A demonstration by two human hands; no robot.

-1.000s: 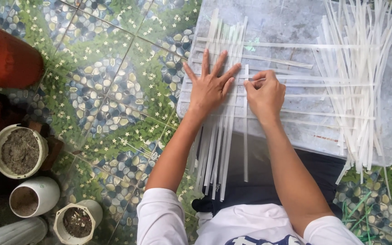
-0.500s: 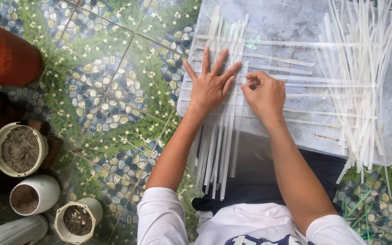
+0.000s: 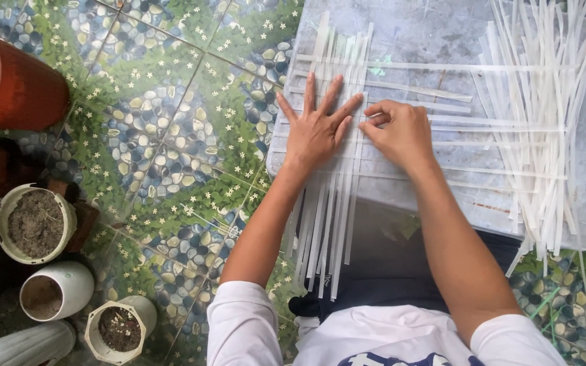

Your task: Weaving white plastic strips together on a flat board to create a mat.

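Item: woven strips [image 3: 337, 169], white, flat, narrow. A set of long ones runs toward you, side by side, off the near edge of the surface [image 3: 442, 27] and over your lap; thinner ones cross them sideways, reaching toward the right.

Your left hand [image 3: 317, 129]: palm down, fingers [image 3: 308, 91] spread wide, pressing flat on the lengthwise strips.

Your right hand [image 3: 401, 132]: just beside the left, knuckles up, fingers curled and pinching one crosswise strip at its left end, next to the left hand's outstretched fingers.

Loose strip pile [image 3: 544, 115]: same white material, heaped roughly lengthwise on the right part of the surface, ends overhanging the near edge; well apart from both hands.

Floor [image 3: 164, 135]: tiled, pebble-and-leaf pattern.

At your left, on the floor: red-brown pot [image 3: 25, 91]; three small white pots [image 3: 55, 288], holding soil.
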